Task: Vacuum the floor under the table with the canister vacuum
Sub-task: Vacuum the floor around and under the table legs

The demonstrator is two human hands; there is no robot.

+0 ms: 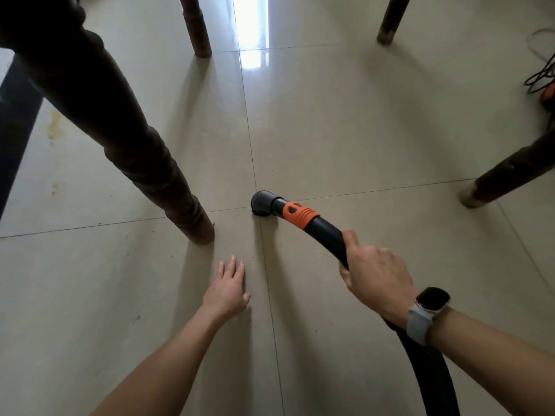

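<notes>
A black vacuum hose (327, 232) with an orange collar runs from the lower right to a round black nozzle (260, 203), which rests on the pale tiled floor (345, 130) where tile joints cross. My right hand (375, 274), with a watch on the wrist, is shut around the hose behind the collar. My left hand (226, 288) lies flat on the floor with fingers spread, holding nothing, below and left of the nozzle. Small dark specks dot the tiles near the hands.
Dark wooden table legs stand around: a thick one (180, 202) close at left, one (196, 28) far at the back, one (390, 22) at back right, one (495, 184) at right. A black cable and an orange part (548, 82) lie at the right edge.
</notes>
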